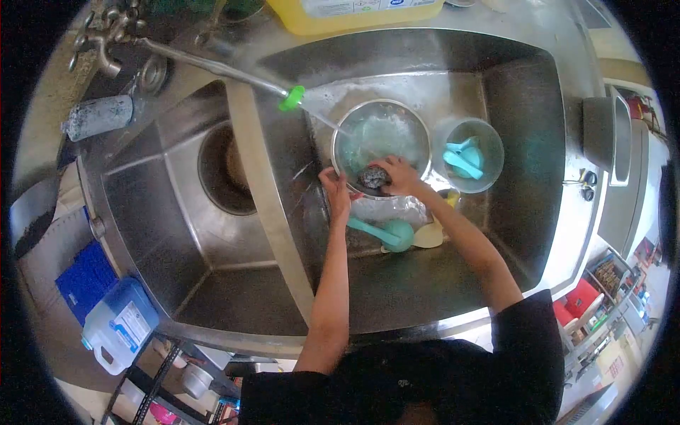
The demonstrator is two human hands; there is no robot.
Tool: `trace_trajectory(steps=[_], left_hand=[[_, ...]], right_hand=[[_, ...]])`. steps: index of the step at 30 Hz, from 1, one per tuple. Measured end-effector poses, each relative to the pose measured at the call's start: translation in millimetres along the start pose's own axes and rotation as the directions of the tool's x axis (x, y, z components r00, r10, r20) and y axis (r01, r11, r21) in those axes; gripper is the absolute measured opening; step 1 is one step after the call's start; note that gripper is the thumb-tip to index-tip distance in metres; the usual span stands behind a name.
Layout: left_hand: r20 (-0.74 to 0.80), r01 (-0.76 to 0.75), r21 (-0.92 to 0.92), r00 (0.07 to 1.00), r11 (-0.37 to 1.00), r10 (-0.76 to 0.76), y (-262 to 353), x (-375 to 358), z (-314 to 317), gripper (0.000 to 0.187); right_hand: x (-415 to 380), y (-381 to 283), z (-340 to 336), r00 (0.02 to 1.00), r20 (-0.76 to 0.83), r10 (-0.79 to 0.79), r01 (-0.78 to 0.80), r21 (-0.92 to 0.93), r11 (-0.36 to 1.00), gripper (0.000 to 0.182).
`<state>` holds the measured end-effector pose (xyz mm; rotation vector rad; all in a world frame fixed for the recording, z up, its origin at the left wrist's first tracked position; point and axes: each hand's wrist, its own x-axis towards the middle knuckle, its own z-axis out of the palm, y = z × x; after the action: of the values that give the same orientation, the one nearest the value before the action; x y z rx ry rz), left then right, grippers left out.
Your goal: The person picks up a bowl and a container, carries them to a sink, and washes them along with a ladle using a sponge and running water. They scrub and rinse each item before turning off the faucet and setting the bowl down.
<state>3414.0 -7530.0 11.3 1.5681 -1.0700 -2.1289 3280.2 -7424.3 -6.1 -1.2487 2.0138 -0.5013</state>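
Observation:
A round metal bowl [382, 138] with water in it stands in the right sink basin. Water runs into it from a long spout with a green tip [292, 98]. My right hand [398, 176] is closed on a dark, mesh-like scrubber [373, 177] inside the bowl's near edge. At the bowl's near left rim is my left hand [337, 193], its fingers bent against the rim. A turquoise ladle [397, 235] and a cream-coloured spoon [428, 236] lie on the basin floor below the bowl. Right of it, a clear container [490, 176] holds turquoise spoons [463, 159].
The left basin [205, 244] has a round drain. A yellow jug [340, 15] stands behind the sink. On the left are a grey bottle [99, 117] and a blue jug [122, 322]. Scissors [587, 184] and a metal pan [620, 138] are at the right edge.

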Motion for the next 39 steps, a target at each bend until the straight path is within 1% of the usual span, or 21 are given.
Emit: trace_trajectory(steps=[1,4,5,7,9,12,14,15,17,18,20,22,24,25,28,29,31,32,35,38,39], left_hand=[[0.037,-0.024,0.097,0.999,0.995,0.021,-2,4,-2,0.019],[0.128,-0.165,0.417,0.984,0.894,0.122,-9,15,-6,0.031],[0.151,-0.238,0.54,0.971,0.807,0.185,-12,12,-4,0.034],[0.119,-0.211,0.527,0.977,0.823,0.174,-30,12,-4,0.038],[0.089,-0.202,0.551,0.979,0.809,0.183,-35,3,0,0.043],[0.075,-0.173,0.615,0.984,0.77,0.161,-23,-1,6,0.052],[0.057,0.008,0.509,0.997,0.861,-0.043,-28,11,1,0.052],[0.116,-0.138,0.531,0.989,0.836,0.09,-40,22,-6,0.057],[0.237,-0.412,0.544,0.911,0.731,0.336,-75,44,-25,0.068],[0.199,-0.311,0.466,0.949,0.828,0.244,-88,41,-25,0.069],[0.178,-0.076,0.299,0.984,0.951,0.022,-110,14,-22,0.069],[0.226,0.199,0.162,0.946,0.966,-0.233,-102,-18,-13,0.064],[0.192,0.272,0.092,0.939,0.958,-0.285,-76,-31,-5,0.062],[0.109,0.2,0.083,0.972,0.976,-0.208,-63,-26,-4,0.062],[-0.006,0.018,-0.136,1.0,0.99,-0.019,-21,7,-3,0.068],[0.07,-0.034,0.003,0.997,0.999,0.033,-19,17,-7,0.067],[0.242,-0.172,0.268,0.964,0.948,0.106,-18,31,-13,0.065],[0.214,-0.154,0.253,0.972,0.955,0.1,-24,28,-13,0.064],[0.108,-0.021,0.16,0.994,0.987,0.004,-23,5,6,0.067],[0.169,-0.089,0.052,0.982,0.995,0.079,-28,11,4,0.064],[0.165,-0.073,0.088,0.985,0.993,0.058,-25,13,4,0.066]], right_hand=[[-3,3,4,0.999,-0.029,-0.032,0.034,0.045,0.998,0.05],[15,-11,43,0.979,-0.166,0.117,0.021,0.654,0.756,0.044],[31,-16,54,0.925,-0.333,0.183,0.075,0.632,0.771,0.043],[64,-32,64,0.727,-0.62,0.295,0.159,0.571,0.806,0.041],[88,-44,40,0.622,-0.299,0.724,0.188,0.954,0.233,0.035],[100,-32,47,0.533,-0.43,0.729,0.215,0.902,0.375,0.031],[76,-33,57,0.658,-0.68,0.322,0.157,0.543,0.825,0.03],[66,-33,68,0.763,-0.613,0.206,0.088,0.415,0.906,0.03],[47,-42,60,0.821,-0.537,0.194,0.094,0.461,0.882,0.031],[43,-46,52,0.848,-0.497,0.182,0.096,0.483,0.87,0.031],[62,-54,31,0.762,-0.292,0.578,-0.04,0.869,0.493,0.032],[85,-52,24,0.684,-0.289,0.67,0.004,0.92,0.393,0.032],[89,-39,34,0.623,-0.576,0.529,0.108,0.733,0.672,0.031],[80,-35,31,0.707,-0.601,0.372,0.125,0.625,0.771,0.033],[52,-18,25,0.901,-0.429,-0.056,0.248,0.406,0.88,0.035],[43,-15,16,0.961,-0.269,-0.071,0.2,0.49,0.848,0.033],[44,-14,16,0.973,-0.215,-0.085,0.189,0.529,0.827,0.032],[46,-13,15,0.978,-0.189,-0.093,0.184,0.549,0.816,0.031],[88,-26,20,0.804,-0.575,0.152,0.255,0.564,0.785,0.032],[115,-38,10,0.569,-0.578,0.585,0.107,0.757,0.645,0.033],[112,-35,19,0.645,-0.556,0.524,0.124,0.753,0.647,0.034]])
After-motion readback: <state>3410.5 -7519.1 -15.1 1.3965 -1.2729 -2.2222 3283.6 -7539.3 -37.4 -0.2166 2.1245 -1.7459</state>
